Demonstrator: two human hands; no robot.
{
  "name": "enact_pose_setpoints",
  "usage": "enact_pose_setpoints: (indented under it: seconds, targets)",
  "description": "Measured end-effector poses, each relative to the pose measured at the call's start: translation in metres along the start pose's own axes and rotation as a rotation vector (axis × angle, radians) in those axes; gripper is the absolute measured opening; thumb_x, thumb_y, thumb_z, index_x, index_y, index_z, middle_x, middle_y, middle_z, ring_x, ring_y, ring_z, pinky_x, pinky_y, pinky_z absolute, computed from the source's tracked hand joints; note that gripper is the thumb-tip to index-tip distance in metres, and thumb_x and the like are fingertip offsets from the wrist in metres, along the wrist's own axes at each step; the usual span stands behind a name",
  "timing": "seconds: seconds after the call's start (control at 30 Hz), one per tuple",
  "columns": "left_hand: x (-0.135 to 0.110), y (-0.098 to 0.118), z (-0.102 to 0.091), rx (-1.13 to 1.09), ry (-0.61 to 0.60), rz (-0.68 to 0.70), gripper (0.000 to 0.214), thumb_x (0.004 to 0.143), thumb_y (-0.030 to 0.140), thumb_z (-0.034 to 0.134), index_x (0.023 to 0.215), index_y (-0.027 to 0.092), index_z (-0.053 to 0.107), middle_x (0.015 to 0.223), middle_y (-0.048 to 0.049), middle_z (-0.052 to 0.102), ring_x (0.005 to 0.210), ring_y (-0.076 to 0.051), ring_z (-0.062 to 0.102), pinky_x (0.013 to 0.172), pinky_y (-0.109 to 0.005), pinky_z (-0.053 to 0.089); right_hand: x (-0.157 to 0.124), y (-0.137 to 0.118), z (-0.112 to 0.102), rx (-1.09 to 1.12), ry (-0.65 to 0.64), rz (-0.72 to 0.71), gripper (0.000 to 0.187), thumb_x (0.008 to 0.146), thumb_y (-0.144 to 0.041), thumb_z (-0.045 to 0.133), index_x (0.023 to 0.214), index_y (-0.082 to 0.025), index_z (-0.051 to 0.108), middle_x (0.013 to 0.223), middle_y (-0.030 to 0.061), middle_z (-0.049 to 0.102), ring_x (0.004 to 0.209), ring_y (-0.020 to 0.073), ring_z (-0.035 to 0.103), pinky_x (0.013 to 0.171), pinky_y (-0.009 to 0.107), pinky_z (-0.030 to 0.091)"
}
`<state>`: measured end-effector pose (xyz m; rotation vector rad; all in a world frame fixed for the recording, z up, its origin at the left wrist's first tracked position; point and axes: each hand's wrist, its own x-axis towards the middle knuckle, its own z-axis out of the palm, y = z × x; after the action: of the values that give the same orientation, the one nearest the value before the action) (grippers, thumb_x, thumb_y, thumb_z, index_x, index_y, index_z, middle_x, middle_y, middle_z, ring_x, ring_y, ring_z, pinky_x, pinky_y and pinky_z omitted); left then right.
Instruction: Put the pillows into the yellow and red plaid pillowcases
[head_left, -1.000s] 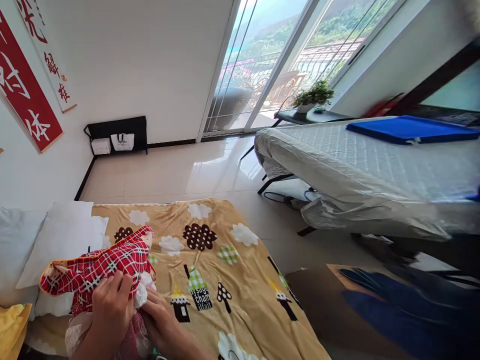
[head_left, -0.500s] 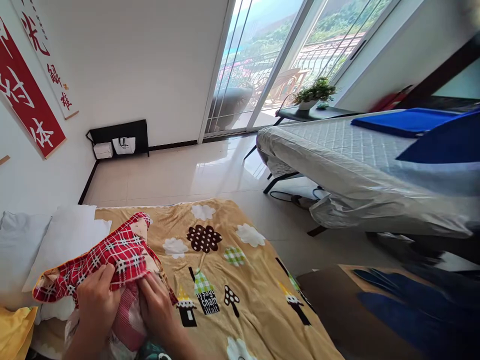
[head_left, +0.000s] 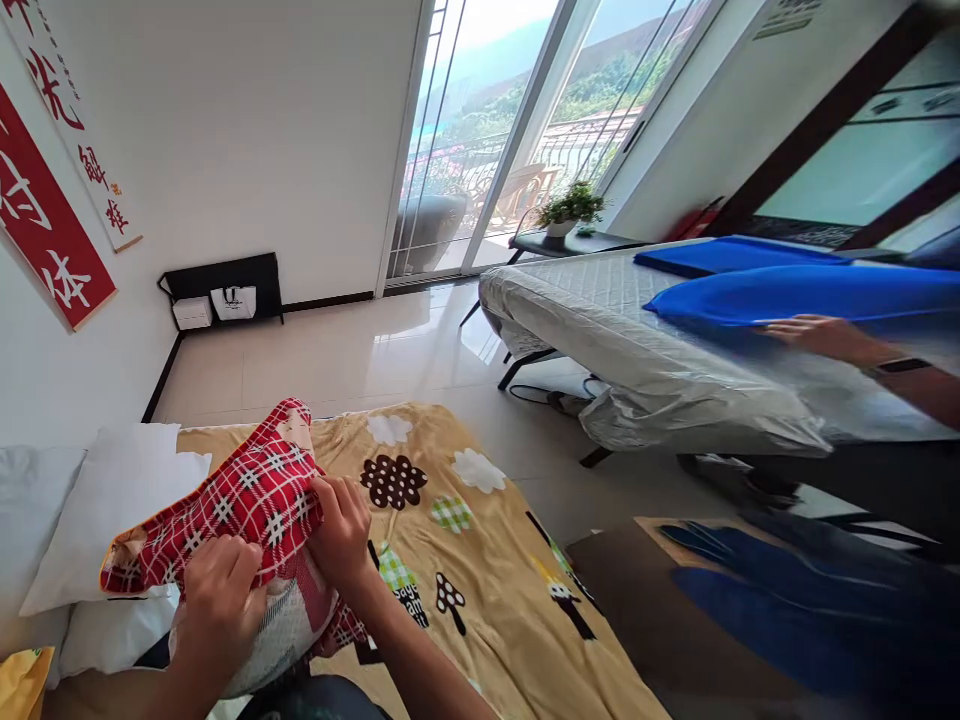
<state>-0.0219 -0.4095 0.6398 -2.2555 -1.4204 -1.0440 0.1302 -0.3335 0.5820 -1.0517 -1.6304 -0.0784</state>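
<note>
1. Left hand (head_left: 221,585): bare, with rounded knuckles.
2. Right hand (head_left: 341,525): bare too.
3. Forearms (head_left: 416,650): bare down to the picture's edge.
4. Dark clothing (head_left: 322,697), nearly black, between the forearms at the bottom; any pattern is unclear.

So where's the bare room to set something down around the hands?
The tan blanket has room right of the right hand, out to its edge; floor is bare between blanket and plastic-covered mattress. The left is crowded: red checked cloth, left hand, white pillows.
</note>
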Motion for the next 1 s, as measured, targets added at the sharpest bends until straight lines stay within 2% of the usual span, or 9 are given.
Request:
enact_pose_setpoints:
  seconds: [0.13, 0.27, 0.33, 0.4, 0.53, 0.7, 0.8, 0.9, 1.0]
  targets:
    - [-0.017, -0.020, 0.008, 0.165, 0.221, -0.037, 0.017, 0.084, 0.005, 0.053, 0.090, 0.020, 0.058, 0.076, -0.0036, 0.063, 0.074, -0.018, 0.057, 0.077, -0.033, 0.043, 0.008, 0.011, 0.003, 0.005, 0.293, -0.035, 0.027, 0.082, -0.010, 0.052, 0.102, -0.026, 0.058, 0.091, 0.0055, 0.061, 0.086, 0.0209, 0.060, 0.075, 0.037, 0.050]
    - [-0.059, -0.058, 0.028, 0.249, 0.386, -0.315, 0.003, 0.086, 0.017, 0.061, 0.087, 0.018, 0.059, 0.078, -0.0048, 0.064, 0.075, -0.018, 0.060, 0.078, -0.035, 0.046, 0.025, 0.023, -0.007, -0.057, 0.383, -0.037, 0.024, 0.079, -0.011, 0.053, 0.097, -0.025, 0.057, 0.085, 0.0047, 0.057, 0.079, 0.0209, 0.058, 0.071, 0.038, 0.050]
    - [-0.080, -0.074, 0.046, 0.068, 0.351, -0.545, 0.011, 0.088, 0.027, 0.060, 0.095, 0.018, 0.060, 0.078, -0.0038, 0.064, 0.073, -0.017, 0.061, 0.072, -0.033, 0.050, 0.033, 0.030, -0.011, -0.037, 0.352, -0.072, 0.025, 0.077, -0.007, 0.051, 0.093, -0.025, 0.057, 0.079, 0.0027, 0.056, 0.073, 0.0191, 0.057, 0.066, 0.035, 0.049]
    - [-0.093, -0.083, 0.067, -0.281, 0.202, -0.725, 0.032, 0.089, 0.036, 0.058, 0.115, 0.018, 0.056, 0.095, -0.0080, 0.069, 0.085, -0.019, 0.067, 0.071, -0.031, 0.054, 0.038, 0.036, -0.014, -0.014, 0.310, -0.102, 0.029, 0.073, -0.003, 0.049, 0.091, -0.025, 0.057, 0.075, 0.0012, 0.056, 0.069, 0.0179, 0.057, 0.062, 0.032, 0.048]
    - [-0.091, -0.089, 0.108, -0.816, -0.006, -0.794, 0.053, 0.085, 0.042, 0.056, 0.133, 0.019, 0.048, 0.135, -0.0172, 0.058, 0.119, -0.026, 0.061, 0.087, -0.036, 0.056, 0.038, 0.037, -0.015, -0.010, 0.214, -0.103, 0.037, 0.063, -0.001, 0.044, 0.088, -0.024, 0.058, 0.073, 0.0001, 0.060, 0.069, 0.0180, 0.059, 0.062, 0.031, 0.049]
    - [-0.072, -0.082, 0.131, -0.838, -0.047, -0.776, 0.055, 0.072, 0.030, 0.059, 0.125, 0.015, 0.056, 0.119, -0.0158, 0.068, 0.108, -0.027, 0.066, 0.090, -0.041, 0.054, 0.026, 0.028, -0.018, -0.039, 0.190, 0.021, 0.040, 0.063, 0.000, 0.043, 0.090, -0.024, 0.058, 0.077, 0.0000, 0.065, 0.071, 0.0180, 0.062, 0.064, 0.030, 0.049]
    - [-0.062, -0.067, 0.136, -0.723, -0.029, -0.747, 0.044, 0.069, 0.024, 0.059, 0.112, 0.017, 0.063, 0.106, -0.0118, 0.073, 0.097, -0.026, 0.068, 0.082, -0.039, 0.055, 0.021, 0.021, -0.020, -0.039, 0.175, -0.007, 0.043, 0.059, 0.001, 0.040, 0.087, -0.024, 0.059, 0.072, -0.0015, 0.064, 0.066, 0.0168, 0.061, 0.062, 0.028, 0.047]
    - [-0.049, -0.055, 0.140, -0.537, 0.100, -0.738, 0.025, 0.072, 0.021, 0.056, 0.094, 0.019, 0.067, 0.083, -0.0056, 0.074, 0.072, -0.021, 0.067, 0.064, -0.030, 0.051, 0.022, 0.014, -0.027, -0.083, 0.083, -0.103, 0.040, 0.056, -0.001, 0.039, 0.084, -0.024, 0.058, 0.068, -0.0013, 0.062, 0.064, 0.0168, 0.059, 0.063, 0.029, 0.044]
    - [-0.029, -0.058, 0.138, -0.372, 0.308, -0.761, 0.005, 0.072, 0.021, 0.056, 0.074, 0.020, 0.060, 0.057, 0.0032, 0.060, 0.050, -0.013, 0.052, 0.051, -0.023, 0.037, 0.024, 0.012, -0.037, -0.217, 0.046, -0.201, 0.038, 0.059, -0.002, 0.041, 0.085, -0.023, 0.058, 0.064, -0.0026, 0.058, 0.061, 0.0156, 0.054, 0.072, 0.033, 0.041]
